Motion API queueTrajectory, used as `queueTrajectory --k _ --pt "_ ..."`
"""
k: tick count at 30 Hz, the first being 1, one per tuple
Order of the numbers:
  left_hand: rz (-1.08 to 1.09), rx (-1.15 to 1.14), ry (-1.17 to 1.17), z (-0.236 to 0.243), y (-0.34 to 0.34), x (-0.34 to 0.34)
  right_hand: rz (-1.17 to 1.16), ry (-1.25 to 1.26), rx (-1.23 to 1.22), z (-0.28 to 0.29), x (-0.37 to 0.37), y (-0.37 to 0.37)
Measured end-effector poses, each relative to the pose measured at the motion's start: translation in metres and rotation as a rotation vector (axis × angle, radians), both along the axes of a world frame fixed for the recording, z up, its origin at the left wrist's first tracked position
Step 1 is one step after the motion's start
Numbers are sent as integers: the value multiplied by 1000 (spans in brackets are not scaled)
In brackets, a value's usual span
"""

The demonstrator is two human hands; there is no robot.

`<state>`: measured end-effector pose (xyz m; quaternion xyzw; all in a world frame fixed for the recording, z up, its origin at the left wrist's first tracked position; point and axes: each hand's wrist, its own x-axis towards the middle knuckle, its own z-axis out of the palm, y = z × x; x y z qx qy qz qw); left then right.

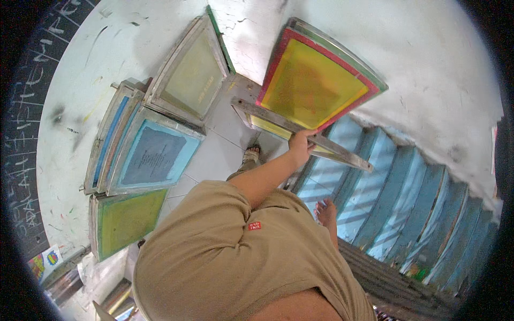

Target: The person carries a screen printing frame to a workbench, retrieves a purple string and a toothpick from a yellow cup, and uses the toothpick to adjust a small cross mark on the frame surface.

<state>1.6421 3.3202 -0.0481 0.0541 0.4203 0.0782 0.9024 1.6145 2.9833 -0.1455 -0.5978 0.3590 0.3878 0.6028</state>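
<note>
My left hand [301, 146] is closed round the top bar of a wooden-framed printing screen [342, 151], seen almost edge-on. Part of that screen's yellow mesh shows below the bar. Just behind it, a screen with a red border and yellow mesh [316, 80] leans against the white wall, with another frame at its back. Lower and to the right, my right hand [325, 212] hangs beside my tan shirt, fingers apart, holding nothing, in front of the blue stairs.
Along the left wall lean a pale screen [190, 75], a stack of blue-bordered screens [155, 155] and a yellow-green screen [131, 219]. Blue steps [369, 182] run along the right. My sandalled foot [251, 153] stands on the tiled floor [217, 160]. A chalkboard [24, 134] is at far left.
</note>
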Motion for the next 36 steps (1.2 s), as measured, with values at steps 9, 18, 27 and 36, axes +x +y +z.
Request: queueTrajectory --k 9,18,27,36 --pt "56 19 54 -25 27 37 3 -74 -19 21 106 61" --pt "10 111 141 -38 58 94 64 -137 -50 38 176 84" --pt "-48 264 112 -67 60 146 -57 -60 -189 0 207 -5" --pt "-59 319 187 -94 60 178 -211 37 -227 -11 173 -95"
